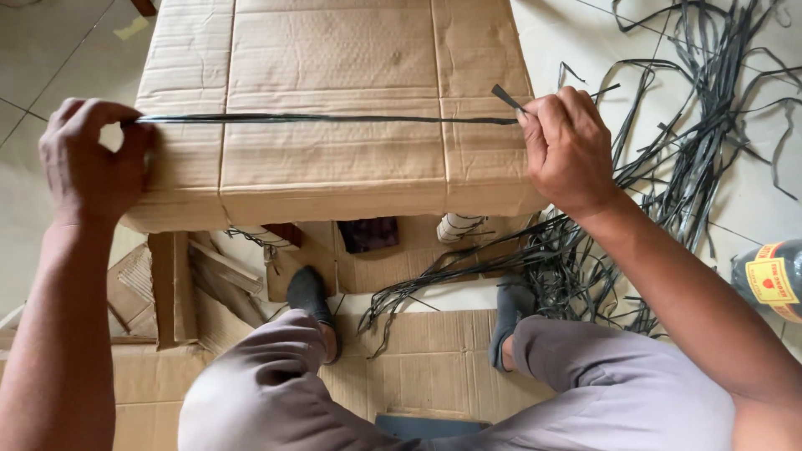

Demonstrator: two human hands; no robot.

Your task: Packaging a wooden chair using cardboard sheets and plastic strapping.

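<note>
From the head camera, the left hand [88, 159] and the right hand [568, 150] each pinch one end of a thin black strip [326, 119] with closed fingers. The strip lies tight across the cardboard box [334, 58], near its front edge. More black strips [693, 125] sit piled on the floor [33, 58].

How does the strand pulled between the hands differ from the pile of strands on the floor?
The strand is single, straight and taut across the cardboard box, pinched by the left hand and right hand. The pile holds many strands, loose, curled and tangled on the floor, untouched. Both are dark, thin and flat.
</note>
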